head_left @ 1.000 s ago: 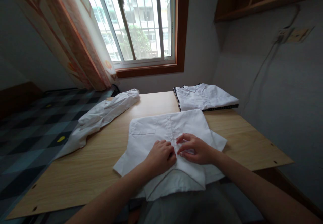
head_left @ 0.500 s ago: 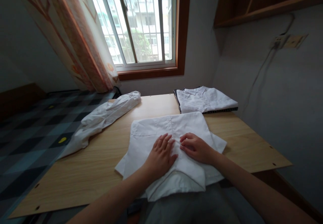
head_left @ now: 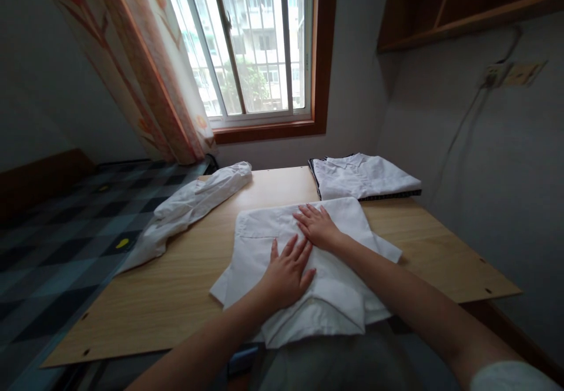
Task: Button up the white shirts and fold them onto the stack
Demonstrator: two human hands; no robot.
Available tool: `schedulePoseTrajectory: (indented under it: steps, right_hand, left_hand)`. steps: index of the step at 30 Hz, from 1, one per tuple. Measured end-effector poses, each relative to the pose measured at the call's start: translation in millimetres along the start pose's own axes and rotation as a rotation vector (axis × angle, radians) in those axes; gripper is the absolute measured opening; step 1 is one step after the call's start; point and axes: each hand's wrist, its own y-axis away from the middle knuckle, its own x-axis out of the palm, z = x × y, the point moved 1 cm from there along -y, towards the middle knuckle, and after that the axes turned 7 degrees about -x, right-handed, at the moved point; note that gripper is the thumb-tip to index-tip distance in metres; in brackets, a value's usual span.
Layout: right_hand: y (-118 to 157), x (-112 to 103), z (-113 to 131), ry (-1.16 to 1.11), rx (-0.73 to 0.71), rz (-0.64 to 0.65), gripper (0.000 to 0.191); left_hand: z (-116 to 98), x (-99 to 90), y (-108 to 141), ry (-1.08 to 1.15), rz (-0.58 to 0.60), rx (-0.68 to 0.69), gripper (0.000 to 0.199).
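A white shirt [head_left: 259,253] lies folded over itself on the wooden board in front of me, its near end hanging slightly past the board's front edge. Flat on its middle rests my left hand [head_left: 288,273], fingers spread. My right hand [head_left: 317,225] is laid on the shirt a little farther off, near its upper middle, with fingers stretched out. The two hands nearly meet. Neither holds anything. Parts of the shirt's centre are hidden beneath them.
Folded garments, a white shirt on top [head_left: 365,176], lie at the board's back right. Another crumpled white garment [head_left: 189,206] stretches along the left side. The wooden board [head_left: 176,297] adjoins a bed with a checked cover [head_left: 57,250]. A window and curtain [head_left: 145,73] are behind.
My right hand has moved forward and left over the shirt, its bent fingers now straightened flat. My left hand stays on the shirt, fingers spread wider. The view has shifted slightly.
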Motion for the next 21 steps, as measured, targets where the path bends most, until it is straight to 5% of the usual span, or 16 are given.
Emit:
schedulePoseTrajectory:
  steps: [5, 10, 15, 21]
  right_hand:
    - [-5.2, 14.6, -5.6, -0.018, 0.020, 0.028, 0.052]
    - [-3.0, 10.8, -4.5, -0.014, 0.032, 0.018, 0.052]
    - [-3.5, 7.8, -2.5, -0.033, 0.053, 0.022, 0.052]
    - [1.2, 8.6, -15.4, -0.036, 0.147, 0.060, 0.054]
  left_hand:
    - [14.6, -15.6, -12.6, 0.102, -0.106, -0.042, 0.056]
    - [66.2, -26.8, -51.2, -0.041, -0.264, -0.229, 0.049]
    - [102.0, -8.5, -62.0, -0.074, -0.064, -0.447, 0.059]
    - [119.1, -10.1, -60.7, -0.097, -0.036, -0.520, 0.055]
